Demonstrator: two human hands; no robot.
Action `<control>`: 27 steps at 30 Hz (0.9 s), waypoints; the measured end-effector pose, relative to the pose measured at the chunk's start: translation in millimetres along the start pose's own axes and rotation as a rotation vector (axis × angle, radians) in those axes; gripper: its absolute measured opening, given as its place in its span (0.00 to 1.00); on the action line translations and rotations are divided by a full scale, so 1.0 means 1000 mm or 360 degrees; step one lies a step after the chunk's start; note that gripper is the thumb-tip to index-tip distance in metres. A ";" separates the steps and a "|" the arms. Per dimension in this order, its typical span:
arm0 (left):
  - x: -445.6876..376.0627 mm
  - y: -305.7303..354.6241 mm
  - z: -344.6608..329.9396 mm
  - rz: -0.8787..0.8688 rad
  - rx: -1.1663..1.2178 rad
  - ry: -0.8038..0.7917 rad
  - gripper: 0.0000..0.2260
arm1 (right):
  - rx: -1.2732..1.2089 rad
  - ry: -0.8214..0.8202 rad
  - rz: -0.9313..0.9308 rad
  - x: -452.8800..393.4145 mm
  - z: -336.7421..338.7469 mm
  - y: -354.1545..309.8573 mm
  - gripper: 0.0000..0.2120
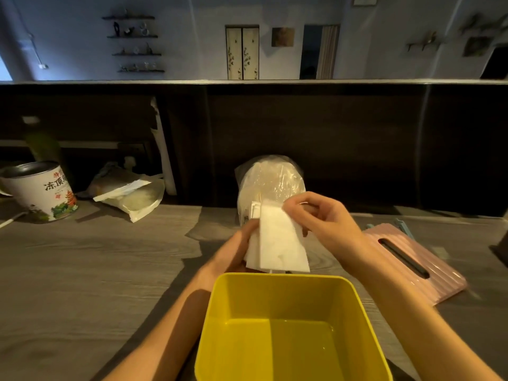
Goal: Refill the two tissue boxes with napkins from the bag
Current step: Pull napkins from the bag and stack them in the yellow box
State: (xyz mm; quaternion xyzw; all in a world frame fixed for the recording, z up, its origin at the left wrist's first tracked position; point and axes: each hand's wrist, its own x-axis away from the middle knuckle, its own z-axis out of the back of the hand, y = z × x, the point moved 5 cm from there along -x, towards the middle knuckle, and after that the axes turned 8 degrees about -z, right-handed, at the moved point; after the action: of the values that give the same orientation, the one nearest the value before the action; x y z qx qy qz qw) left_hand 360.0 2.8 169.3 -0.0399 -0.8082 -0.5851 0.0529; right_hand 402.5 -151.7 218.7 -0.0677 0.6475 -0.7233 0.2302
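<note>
Grey wood-grain table (pixel 82 270), matte, with a dark panel wall behind. Nearest the camera, a glossy yellow plastic box (pixel 288 325), square with rounded corners, open at the top and bare inside. Just above its far rim, a stack of white napkins (pixel 277 243), soft, flat and square-edged, held tilted. Behind the stack, a clear crinkled plastic bag (pixel 270 180), domed at the top, standing on the table with more white paper visible through it. To the right, flat on the table, a pink ribbed lid (pixel 412 259) with a long dark slot.

Left hand (pixel 239 251) under and beside the stack, fingers curled up along its left edge, gripping it. Right hand (pixel 321 215) at the stack's upper right corner, fingers bent, thumb and fingertips pinching the top sheets.

Far left: a round white tin (pixel 41 193) with printed characters and a landscape picture, and beside it a slumped translucent pouch (pixel 132 193).
</note>
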 end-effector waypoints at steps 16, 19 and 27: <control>0.004 0.030 0.036 -0.0311 0.0172 0.0219 0.13 | 0.0894 0.0297 0.0032 -0.017 -0.013 0.047 0.28; 0.002 0.028 0.037 -0.0350 0.0038 0.0210 0.12 | 0.1004 0.0362 0.0085 -0.020 -0.009 0.047 0.19; -0.005 0.022 0.036 -0.0346 -0.0171 0.0183 0.18 | 0.1921 0.0102 0.0000 -0.023 -0.022 0.061 0.28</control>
State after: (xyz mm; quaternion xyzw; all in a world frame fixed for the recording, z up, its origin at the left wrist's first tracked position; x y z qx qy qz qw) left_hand 366.6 44.0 178.2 0.0786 -0.7709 -0.6312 0.0333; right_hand 429.0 -124.9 161.2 0.0968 0.1293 -0.9646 0.2082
